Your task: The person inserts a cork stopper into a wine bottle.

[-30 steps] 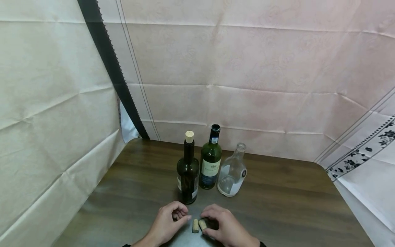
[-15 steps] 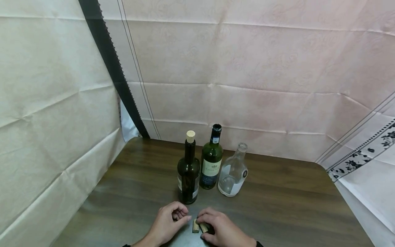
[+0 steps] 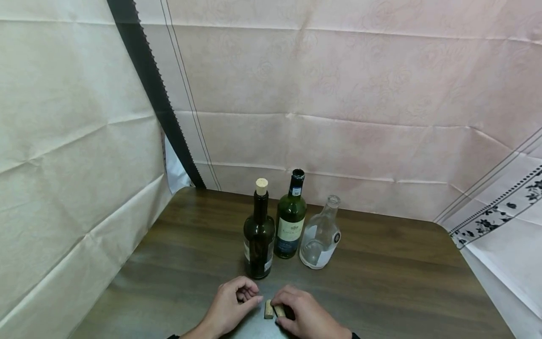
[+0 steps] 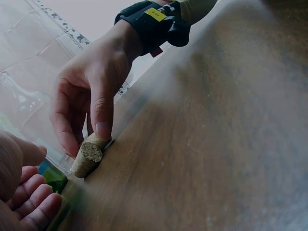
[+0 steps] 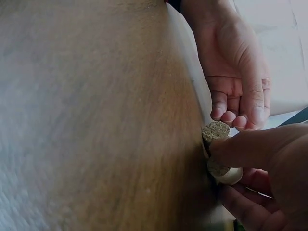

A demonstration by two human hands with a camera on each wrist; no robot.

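Two short corks lie side by side on the table between the hands. The right hand [image 3: 306,313] pinches the right-hand cork [image 3: 279,311], thumb near its lower end and fingers around its upper part. Beside it, the left-hand cork [image 3: 268,310] rests untouched; its speckled end faces the camera in the left wrist view. Just left of the corks is the left hand [image 3: 237,301], fingers loosely curled and holding nothing. Behind the hands stand a dark wine bottle [image 3: 259,235] with a cork stopper [image 3: 261,187] in its neck, an uncorked green wine bottle [image 3: 290,221] and an uncorked clear bottle [image 3: 319,240].
The wooden table [image 3: 381,273] has rounded far corners. A pale cloth [image 3: 338,94] hangs behind it and down the left side, with a black strip [image 3: 148,80] running diagonally. A flower-patterned band crosses the cloth at right.
The right hand has shifted slightly left and closed in on the right-hand cork. The left hand, the other cork and the bottles have stayed in place.
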